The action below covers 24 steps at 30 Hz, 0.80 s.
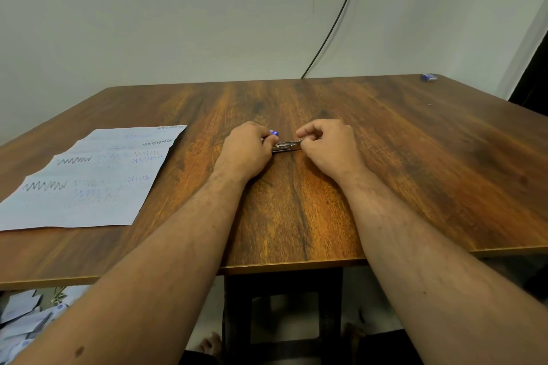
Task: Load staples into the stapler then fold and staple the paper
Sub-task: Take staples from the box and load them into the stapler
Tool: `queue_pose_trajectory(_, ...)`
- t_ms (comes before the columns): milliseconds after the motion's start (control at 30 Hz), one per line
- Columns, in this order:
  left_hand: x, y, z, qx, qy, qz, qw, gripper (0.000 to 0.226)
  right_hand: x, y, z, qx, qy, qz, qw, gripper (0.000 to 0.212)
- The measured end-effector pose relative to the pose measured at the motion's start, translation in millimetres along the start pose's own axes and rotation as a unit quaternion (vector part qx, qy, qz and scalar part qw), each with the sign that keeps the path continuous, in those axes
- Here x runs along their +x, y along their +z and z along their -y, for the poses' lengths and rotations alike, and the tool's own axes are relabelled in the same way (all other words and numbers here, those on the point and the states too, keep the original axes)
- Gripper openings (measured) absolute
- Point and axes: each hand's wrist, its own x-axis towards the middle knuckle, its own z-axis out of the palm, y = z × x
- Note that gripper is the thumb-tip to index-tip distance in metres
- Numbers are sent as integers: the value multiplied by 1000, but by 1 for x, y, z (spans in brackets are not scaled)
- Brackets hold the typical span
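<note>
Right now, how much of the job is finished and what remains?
Nothing looks finished. In hand: the left hand and right hand both grip the small metal stapler on the table, apparently at the loading step. Left: the paper lies flat, unfolded, with no staple visible.

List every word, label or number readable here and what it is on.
None can be read.
White paper sheet: only pen zigzag scribbles, no words.
Small blue box at the wooden table's far corner: print too small.
Silver stapler with blue end: no legible marking.
</note>
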Motion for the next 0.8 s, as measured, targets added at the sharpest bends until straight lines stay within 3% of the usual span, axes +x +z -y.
queue_pose_trajectory(233,-2,-5,5,-110,-16,-98,989,20,0,-8,5,179,96,11,979,24)
queue_pose_trajectory(500,-10,-11,0,-231,33,-87,968,37,1,-8,3,129,71,20,989,43)
queue_pose_trajectory(667,-8,-10,1,-293,-7,-80,953,35,4,-3,1,115,88,-20,989,40)
queue_pose_trajectory(800,-5,-10,-2,-387,-40,-54,920,40,8,-2,2,121,127,-44,983,39)
